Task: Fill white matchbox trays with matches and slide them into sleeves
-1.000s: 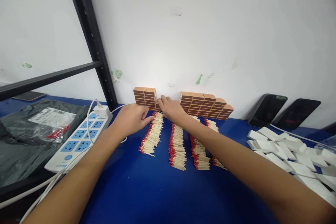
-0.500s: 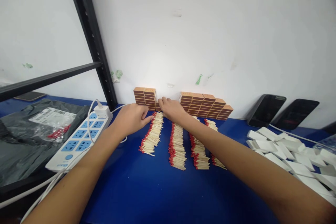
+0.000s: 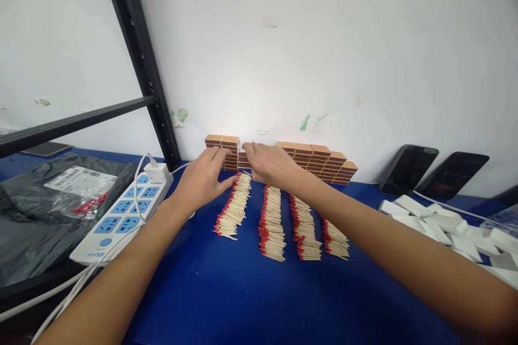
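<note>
Against the wall stands a left stack of matchboxes (image 3: pixel 230 143), orange-brown with dark striking sides. My left hand (image 3: pixel 204 175) is in front of it, thumb and fingers apart, fingertips at the stack's front. A lower stack of matchboxes (image 3: pixel 244 160) sits beside it. My right hand (image 3: pixel 272 164) reaches to that low stack with its fingers stretched out and apart from the thumb; nothing shows in its grasp. Below the hands runs a row of red-tipped matches (image 3: pixel 234 207). Part of the right matchbox stack (image 3: pixel 319 160) is hidden behind my right hand and forearm.
Further match rows (image 3: pixel 273 226) lie on the blue table (image 3: pixel 226 291). White matchbox trays (image 3: pixel 449 226) are heaped at right, before two leaning phones (image 3: pixel 410 170). A power strip (image 3: pixel 121 215), cables and a black shelf frame (image 3: pixel 148 64) stand at left.
My left hand's fingers have opened and reached up to the left stack. My right hand has lifted slightly and shifted right, its curled fingers straightening.
</note>
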### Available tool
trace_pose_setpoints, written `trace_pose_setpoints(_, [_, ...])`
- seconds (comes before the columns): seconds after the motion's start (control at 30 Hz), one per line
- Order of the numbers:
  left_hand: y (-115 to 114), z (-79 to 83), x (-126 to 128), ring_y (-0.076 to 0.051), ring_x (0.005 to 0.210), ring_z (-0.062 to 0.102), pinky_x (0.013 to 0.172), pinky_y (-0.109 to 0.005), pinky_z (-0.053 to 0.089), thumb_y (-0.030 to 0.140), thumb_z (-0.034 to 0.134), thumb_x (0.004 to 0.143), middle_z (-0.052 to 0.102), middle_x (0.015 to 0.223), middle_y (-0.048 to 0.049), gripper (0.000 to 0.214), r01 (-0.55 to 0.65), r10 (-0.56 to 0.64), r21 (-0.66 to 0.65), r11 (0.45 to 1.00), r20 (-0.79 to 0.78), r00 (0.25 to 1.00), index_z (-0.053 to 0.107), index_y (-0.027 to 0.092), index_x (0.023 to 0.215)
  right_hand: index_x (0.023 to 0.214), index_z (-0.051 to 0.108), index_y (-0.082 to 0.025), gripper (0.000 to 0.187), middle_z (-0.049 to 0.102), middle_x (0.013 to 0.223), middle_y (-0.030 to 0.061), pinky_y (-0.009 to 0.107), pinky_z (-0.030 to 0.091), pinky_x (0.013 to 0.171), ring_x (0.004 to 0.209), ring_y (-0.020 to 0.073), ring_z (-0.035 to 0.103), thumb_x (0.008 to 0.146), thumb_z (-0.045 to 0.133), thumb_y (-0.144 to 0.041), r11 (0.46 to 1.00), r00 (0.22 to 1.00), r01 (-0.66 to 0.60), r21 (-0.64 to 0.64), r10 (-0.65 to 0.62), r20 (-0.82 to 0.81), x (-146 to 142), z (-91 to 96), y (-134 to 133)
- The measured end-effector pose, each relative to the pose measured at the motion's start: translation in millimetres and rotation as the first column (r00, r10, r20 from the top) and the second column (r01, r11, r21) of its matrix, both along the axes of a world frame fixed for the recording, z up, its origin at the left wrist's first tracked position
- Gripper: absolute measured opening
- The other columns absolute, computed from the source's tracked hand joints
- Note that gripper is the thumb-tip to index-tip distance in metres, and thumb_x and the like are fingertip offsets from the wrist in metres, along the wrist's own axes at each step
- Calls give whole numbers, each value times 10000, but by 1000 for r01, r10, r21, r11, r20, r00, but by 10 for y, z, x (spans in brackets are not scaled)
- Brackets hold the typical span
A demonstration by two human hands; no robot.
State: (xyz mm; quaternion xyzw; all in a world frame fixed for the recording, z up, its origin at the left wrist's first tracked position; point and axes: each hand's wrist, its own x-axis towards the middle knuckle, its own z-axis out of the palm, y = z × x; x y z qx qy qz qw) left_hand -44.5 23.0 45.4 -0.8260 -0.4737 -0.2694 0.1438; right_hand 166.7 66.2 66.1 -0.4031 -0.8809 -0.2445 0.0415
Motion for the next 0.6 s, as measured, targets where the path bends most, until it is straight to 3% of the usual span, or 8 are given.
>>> trace_pose_setpoints(0.1, [25,-30,14,-360,1348,574,1112,-493,482,369,803,879,610,1467,-185,711,72,-73,91,993,6,997,467,155,1469,1471,384,-55,588,694,1207,203,364,457,690,991,296,655,905,531,-114,996,997,-76,-55,74,-38,-48,144,-212])
trace_pose_setpoints(0.27, [60,-22,-17,-325,1141,677,990,-449,534,273,746,908,751,1179,-135,305,98,-98,41,994,8,995,647,173,1179,1585,268,-125,777,707,1228,175,333,440,712,993,283,661,858,534,-55,969,971,-210,-131,191,-145,-92,273,-371])
trace_pose_setpoints(0.37, [63,6,-64,-323,1069,691,925,-440,537,303,734,918,763,1135,-140,271,32,-32,82,996,4,999,679,167,1146,1626,231,-173,848,684,1337,158,322,472,752,976,257,674,864,599,-120,926,917,-307,-221,225,-331,-23,281,-268])
trace_pose_setpoints(0.47, [74,23,-116,-339,1036,684,885,-452,527,331,717,934,769,1093,-156,269,-68,70,110,992,-13,997,705,145,1128,1551,397,-147,661,676,1375,149,316,516,834,1017,230,683,926,605,-183,902,879,-214,-375,10,-476,51,211,-55])
trace_pose_setpoints(0.53, [89,17,-142,-347,1037,672,878,-457,517,331,708,939,774,1082,-156,266,-124,127,134,983,-14,992,712,140,1124,1390,582,-125,427,702,1330,147,316,521,915,1077,221,683,965,549,-112,882,885,-81,-464,-150,-440,61,109,113])
trace_pose_setpoints(0.6, [105,-1,-156,-346,1053,661,889,-453,507,321,695,946,778,1092,-151,276,-156,159,170,973,-2,987,709,140,1154,1234,685,-121,269,728,1260,145,332,531,970,1103,221,687,994,565,-107,853,905,4,-521,-225,-362,31,-27,271])
